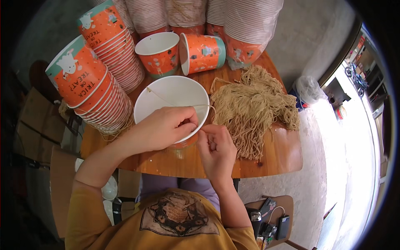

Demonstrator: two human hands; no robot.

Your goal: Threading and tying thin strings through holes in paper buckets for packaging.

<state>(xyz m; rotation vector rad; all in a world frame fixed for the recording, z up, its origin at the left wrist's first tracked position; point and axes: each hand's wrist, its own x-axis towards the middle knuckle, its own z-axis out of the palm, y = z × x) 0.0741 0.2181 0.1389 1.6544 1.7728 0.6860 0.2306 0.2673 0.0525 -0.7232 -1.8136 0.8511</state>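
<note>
Cloth shirt [179, 212] fronts curled fingers [189, 113] at round cup [173, 92].

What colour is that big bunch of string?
The string is light brown; the head view shows it best.

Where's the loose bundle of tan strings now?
The tan string bundle lies on the right side of the brown wooden table in the head view, just right of the frontmost white-lined orange paper bucket.

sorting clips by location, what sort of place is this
Probably a small home workshop or packing corner: stacks of orange paper buckets crowd a wooden table, beside a heap of tan cords, and the floor looks like bare concrete.
</note>
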